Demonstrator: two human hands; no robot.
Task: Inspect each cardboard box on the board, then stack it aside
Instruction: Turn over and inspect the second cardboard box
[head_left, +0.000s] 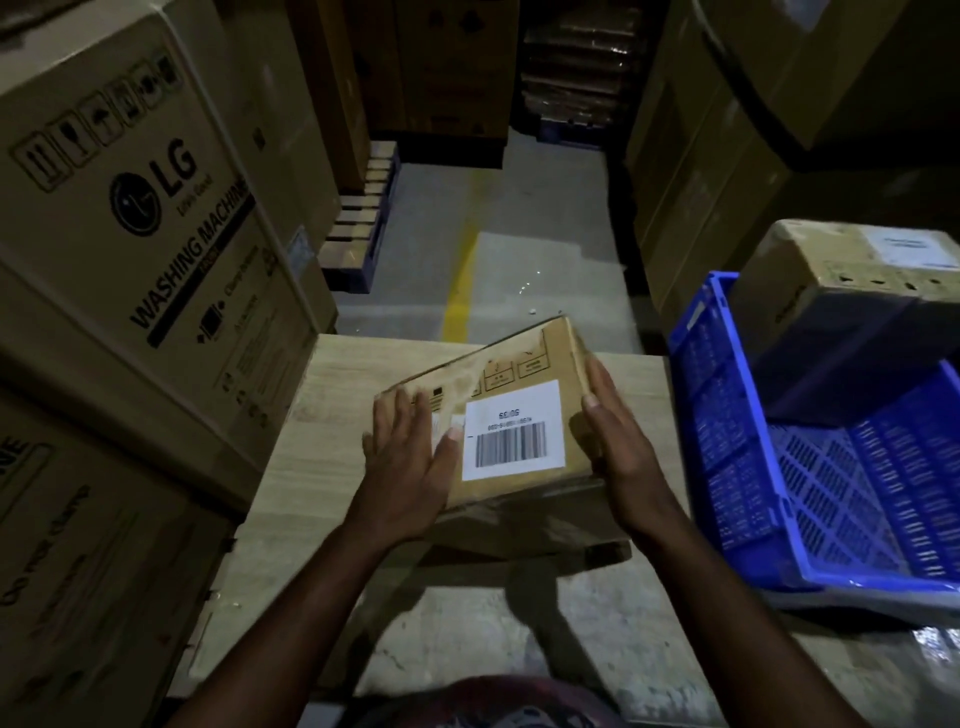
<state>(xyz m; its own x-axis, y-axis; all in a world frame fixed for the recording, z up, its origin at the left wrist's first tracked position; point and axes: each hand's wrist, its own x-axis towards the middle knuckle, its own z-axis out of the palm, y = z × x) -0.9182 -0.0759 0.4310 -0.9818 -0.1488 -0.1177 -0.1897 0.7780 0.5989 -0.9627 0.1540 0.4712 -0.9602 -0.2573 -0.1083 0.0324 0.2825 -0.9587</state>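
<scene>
Evidently mid-inspection in the head view, the small brown cardboard box (511, 395) is held tilted above the middle of the pale wooden board (332, 395), its white barcode label (514, 434) facing up at the person, probably so it can be read. The left hand (410, 467) lies flat, fingers straight, steadying the box's left part, while the right hand (618, 441) wraps the right edge. A blue slotted plastic crate (727, 467) stands just beside the board's right edge.
</scene>
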